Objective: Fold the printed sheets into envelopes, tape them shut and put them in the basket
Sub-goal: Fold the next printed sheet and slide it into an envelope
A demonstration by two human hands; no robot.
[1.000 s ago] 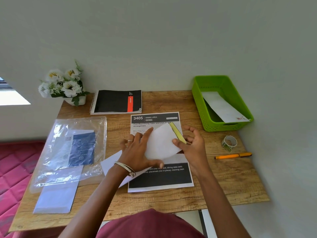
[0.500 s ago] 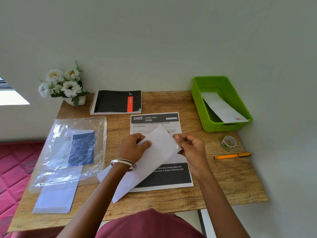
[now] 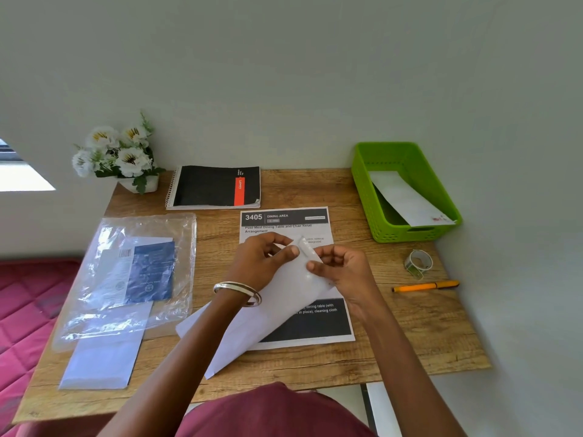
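Green basket (image 3: 366,197) holds one white envelope (image 3: 407,200) leaning inside.

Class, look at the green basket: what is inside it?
One white envelope leans inside the green basket, red marking at its near corner. Anything beneath it is hidden.
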